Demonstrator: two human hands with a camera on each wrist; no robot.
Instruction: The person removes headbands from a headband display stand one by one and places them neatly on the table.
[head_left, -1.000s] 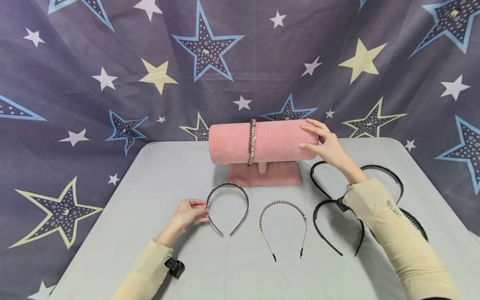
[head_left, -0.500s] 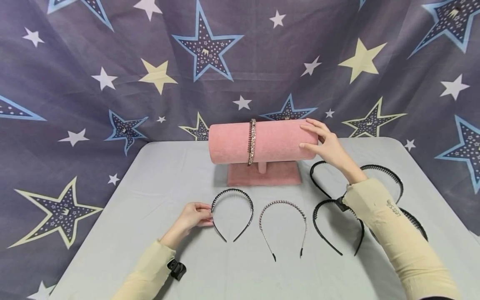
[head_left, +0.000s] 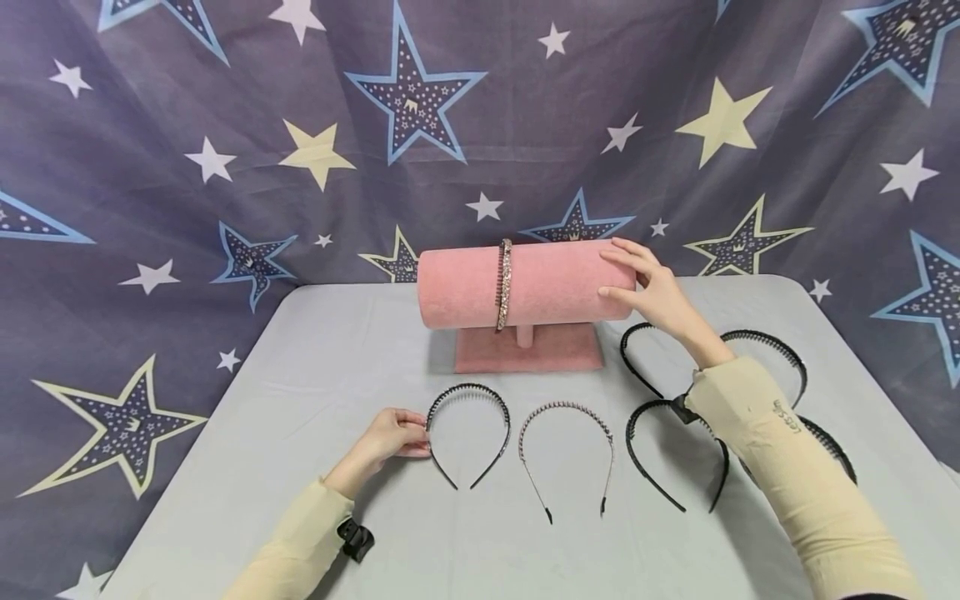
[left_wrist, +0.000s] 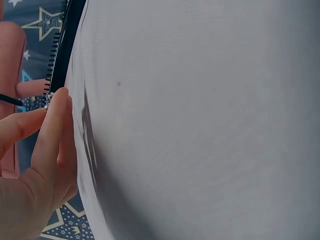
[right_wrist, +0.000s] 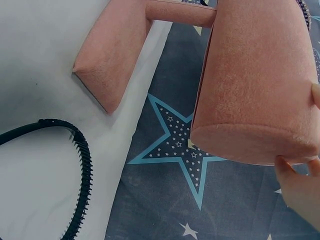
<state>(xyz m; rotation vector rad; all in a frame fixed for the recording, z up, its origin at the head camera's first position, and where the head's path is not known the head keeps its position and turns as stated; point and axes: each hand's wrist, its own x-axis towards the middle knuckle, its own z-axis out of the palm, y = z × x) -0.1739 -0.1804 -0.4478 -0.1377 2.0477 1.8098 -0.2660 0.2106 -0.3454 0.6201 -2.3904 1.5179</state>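
Observation:
My left hand [head_left: 393,434] pinches the left side of a black toothed headband [head_left: 468,386] between thumb and fingers, low over the table. In the left wrist view, sparkling stones show on the headband [left_wrist: 64,52] at the fingertips. My right hand [head_left: 665,297] grips the right end of a pink padded roll [head_left: 570,279], thumb on the front and fingers over the top. The roll belongs to a headband display stand with a flat pink base [head_left: 487,350]. Around the roll's middle sits a rhinestone headband [head_left: 506,287].
A thin headband with a twisted, pinkish top [head_left: 566,405] lies in the middle of the table [head_left: 420,542]. Several black headbands lie on the right, one [head_left: 768,337] at the back, partly under my right arm. A star-patterned cloth [head_left: 480,92] hangs behind.
My left hand has carried the black headband a little to the right and toward the front of the table. The right hand and the stand have stayed in place.

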